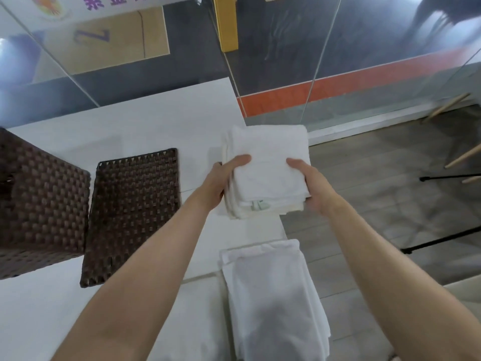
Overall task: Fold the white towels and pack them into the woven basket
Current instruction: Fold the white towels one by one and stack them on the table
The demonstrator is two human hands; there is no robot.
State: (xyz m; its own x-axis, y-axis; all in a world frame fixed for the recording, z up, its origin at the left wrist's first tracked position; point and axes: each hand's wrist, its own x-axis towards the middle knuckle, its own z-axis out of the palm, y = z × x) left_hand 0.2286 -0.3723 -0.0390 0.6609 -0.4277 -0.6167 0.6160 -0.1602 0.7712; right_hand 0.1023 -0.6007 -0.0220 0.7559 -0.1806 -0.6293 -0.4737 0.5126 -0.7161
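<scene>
While the left hand [217, 182] and right hand [311, 185] grip opposite sides of the stack of folded white towels [268, 168] over the right edge of the white tabletop [156, 121], the dark-brown woven basket [39, 204] stands well apart at its left edge, nearer the left hand.

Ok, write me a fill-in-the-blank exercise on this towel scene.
1. The left hand and right hand together hold a stack of folded ___.
2. The flat lid lies to the ___ of the basket.
3. Basket and lid are both ___ in colour.
Missing words: towels; right; brown.
</scene>
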